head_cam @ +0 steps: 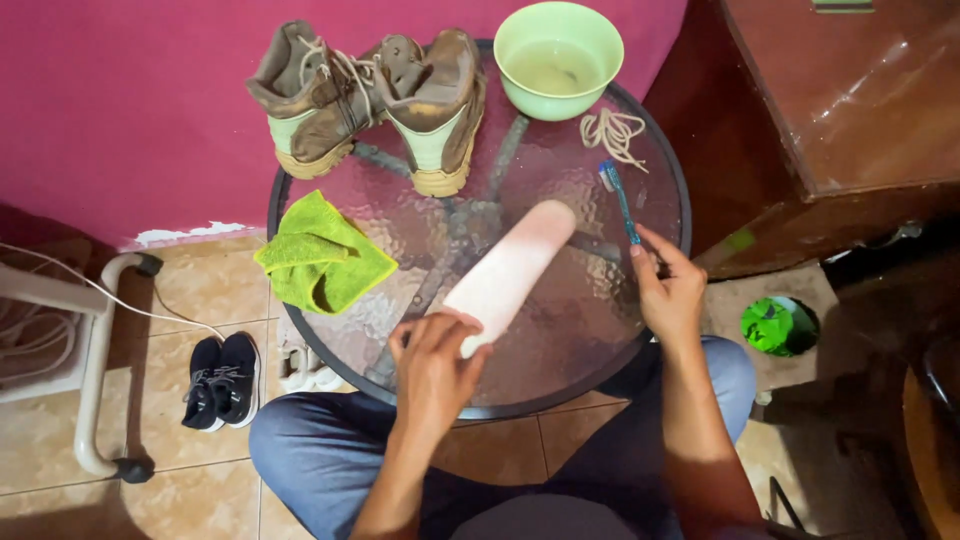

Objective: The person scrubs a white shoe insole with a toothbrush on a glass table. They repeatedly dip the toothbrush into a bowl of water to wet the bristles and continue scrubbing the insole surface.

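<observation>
— What is the worktop (600, 330) made of?

— Dimpled, glossy glass in a dark rim. The pale insole (510, 270) lying across its middle looks matt and smooth.

— And near the far edge?

— Scuffed, dusty brown boots (370, 100) of rough leather or suede, and a shiny green plastic bowl (558, 60). At the left edge lies a fluffy lime cloth (320, 255).
</observation>
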